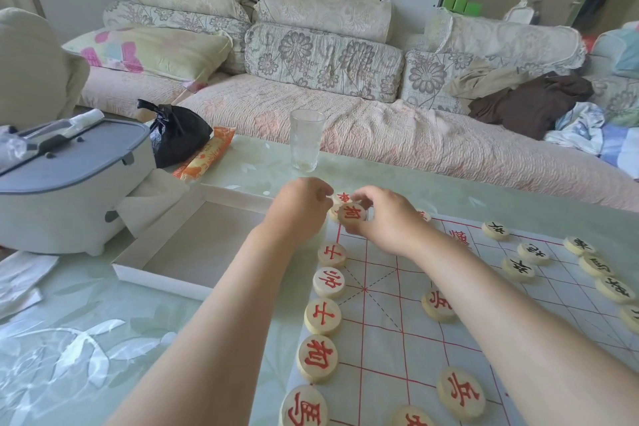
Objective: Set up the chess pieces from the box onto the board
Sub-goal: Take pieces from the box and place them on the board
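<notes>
Both our arms stretch toward mid-frame. Our right hand (pixel 387 218) pinches a round, pale wooden piece (pixel 352 213) with a red character at the board's (pixel 380 349) upper-left corner. Our left hand (pixel 301 209) curls beside it, and we cannot tell whether it grips anything. Five red pieces (pixel 322 316) line the board's left edge, and seven black pieces (pixel 518 269) sit at right.

Tight at the far corner — open mid-board
Just beyond, glass (pixel 307 142); left, box (pixel 159 282); bare board (pixel 383 349) squares between red pieces (pixel 323 316) and black pieces (pixel 534 252).
</notes>
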